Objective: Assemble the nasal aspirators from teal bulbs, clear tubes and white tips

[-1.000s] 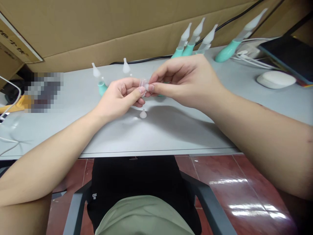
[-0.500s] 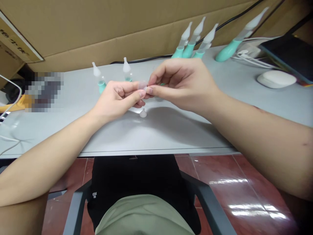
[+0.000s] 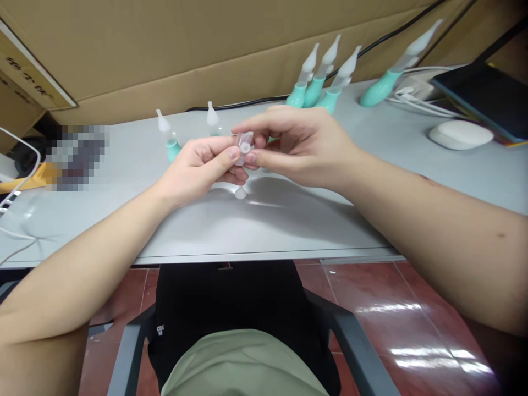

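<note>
Clear plastic piece (image 3: 244, 140) turns to show its white ring (image 3: 245, 148)

Its round opening now faces the viewer at frame centre; it seems to be in mid-handling. Nearest, just below the fingers, a small white cone (image 3: 241, 193) sits on the grey table (image 3: 214, 236). The left hand (image 3: 206, 165) pinches the piece, thumb against fingers. The right hand (image 3: 303, 146) is nearly closed, index finger over the top, thumb beneath. Farther off, three green-bulbed droppers (image 3: 315, 91) cluster upper right.

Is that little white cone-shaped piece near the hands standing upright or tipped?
Upright: the small white conical tip sits wide end down on the gray table, narrow end up.
</note>
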Demonstrator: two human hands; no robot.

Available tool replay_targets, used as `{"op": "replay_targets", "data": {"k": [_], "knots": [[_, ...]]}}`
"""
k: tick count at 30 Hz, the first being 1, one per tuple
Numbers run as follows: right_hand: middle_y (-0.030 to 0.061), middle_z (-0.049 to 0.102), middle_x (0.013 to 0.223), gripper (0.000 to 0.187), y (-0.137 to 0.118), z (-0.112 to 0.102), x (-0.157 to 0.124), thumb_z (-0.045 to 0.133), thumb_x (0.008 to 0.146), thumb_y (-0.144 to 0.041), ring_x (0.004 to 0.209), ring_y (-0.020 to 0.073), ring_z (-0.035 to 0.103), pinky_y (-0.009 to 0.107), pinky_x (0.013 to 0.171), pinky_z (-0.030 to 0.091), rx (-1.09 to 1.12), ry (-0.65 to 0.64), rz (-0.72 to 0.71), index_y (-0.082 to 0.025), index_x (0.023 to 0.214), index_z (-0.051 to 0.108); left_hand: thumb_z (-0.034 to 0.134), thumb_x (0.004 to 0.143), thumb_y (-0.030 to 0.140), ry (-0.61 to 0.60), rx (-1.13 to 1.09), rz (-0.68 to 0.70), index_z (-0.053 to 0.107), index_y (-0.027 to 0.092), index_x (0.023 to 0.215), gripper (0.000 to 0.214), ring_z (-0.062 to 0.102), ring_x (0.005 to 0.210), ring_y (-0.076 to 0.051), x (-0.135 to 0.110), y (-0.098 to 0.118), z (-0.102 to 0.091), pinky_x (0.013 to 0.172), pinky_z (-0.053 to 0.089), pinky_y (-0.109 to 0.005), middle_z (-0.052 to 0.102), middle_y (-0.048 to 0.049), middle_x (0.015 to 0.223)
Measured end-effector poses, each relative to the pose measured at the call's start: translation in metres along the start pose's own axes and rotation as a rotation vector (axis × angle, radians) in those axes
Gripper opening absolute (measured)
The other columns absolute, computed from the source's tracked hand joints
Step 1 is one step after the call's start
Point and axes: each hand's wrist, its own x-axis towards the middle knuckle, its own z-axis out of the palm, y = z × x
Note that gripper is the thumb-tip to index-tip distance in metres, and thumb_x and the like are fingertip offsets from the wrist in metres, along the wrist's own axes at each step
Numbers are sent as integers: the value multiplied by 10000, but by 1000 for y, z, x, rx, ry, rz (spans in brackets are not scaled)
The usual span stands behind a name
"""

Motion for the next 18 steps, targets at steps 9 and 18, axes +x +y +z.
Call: {"op": "replay_targets", "data": {"k": [9,18], "knots": [[48,887,1105,418,-11,0,0,1088,1038,-718,1009,326,789,525,890,741,-45,7,53,-364,1125,883,1173,1013,562,91,42,4,1062,299,1077,293,916,864,-118,-4,3,3,875,815,-205,955,10,987],[44,916,1014,385,-12,8,-2,1085,1016,-748,903,321,805,563,828,721,-34,57,28,-388,1074,959,1017,1075,355,166,231,-26,1040,237,1062,121,933,870,-182,-7,11,7,886,839,-312,946,-20,955]]}}
